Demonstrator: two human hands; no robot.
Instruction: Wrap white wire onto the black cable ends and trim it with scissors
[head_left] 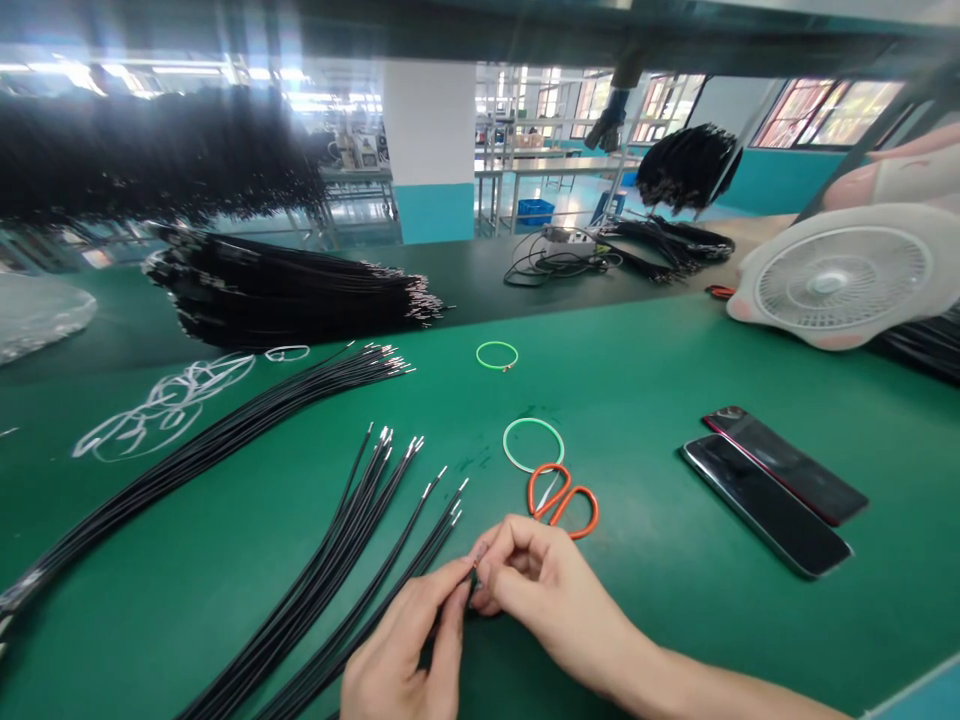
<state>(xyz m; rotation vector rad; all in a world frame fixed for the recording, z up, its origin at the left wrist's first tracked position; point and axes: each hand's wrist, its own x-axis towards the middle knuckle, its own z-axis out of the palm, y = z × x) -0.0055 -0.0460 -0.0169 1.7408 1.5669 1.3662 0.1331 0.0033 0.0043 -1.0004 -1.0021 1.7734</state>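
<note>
My left hand (409, 645) pinches a thin black cable (466, 592) close to its end, low in the middle of the view. Meeting it there, my right hand (546, 595) has thumb and fingers closed at the cable's tip; whatever small piece they cover is mostly hidden. Left of my hands lie loose black cables (341, 540) with bare silvery ends, in a few groups. Orange-handled scissors (574, 510) rest just beyond my right hand, touching or nearly touching a pale green ring (534, 440). A second, brighter green ring (496, 356) lies farther back.
Two phones (772, 500) lie on the green table (637, 620) at right, before a white fan (832, 280). A long cable bundle (247, 420) and white ties (172, 395) are at left. Behind sit a thick cable pile (292, 290) and a wired box (566, 245).
</note>
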